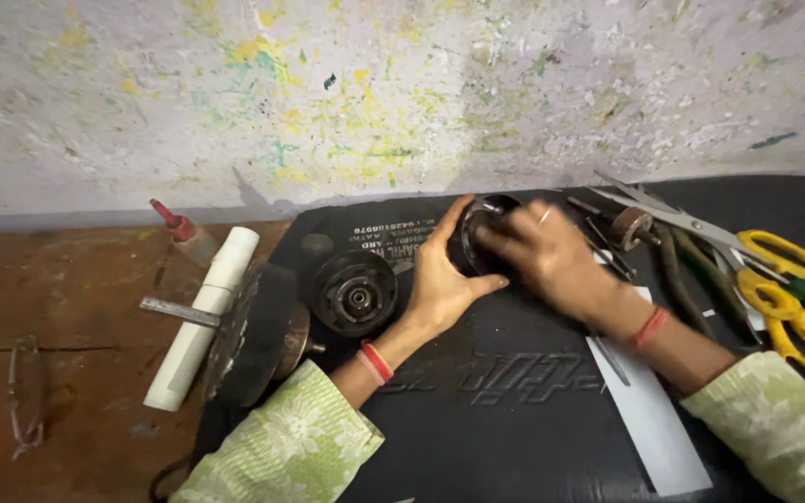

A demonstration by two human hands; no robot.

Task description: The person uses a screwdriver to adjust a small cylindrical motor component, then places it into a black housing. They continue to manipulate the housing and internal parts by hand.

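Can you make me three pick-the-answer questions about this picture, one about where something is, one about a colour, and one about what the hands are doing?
1. Where is the white pipe?
A. left of the hands
B. on the snips
C. under the right hand

2. What colour are the snips' handles?
A. red
B. yellow
C. blue

3. What are the hands doing?
A. resting flat
B. both holding one round black part
C. holding the scissors

Answers:
1 A: the pipe lies on the brown bench, left of the black mat.
2 B: the handles at the right edge are yellow.
3 B: left hand and right hand both grip the round black part.
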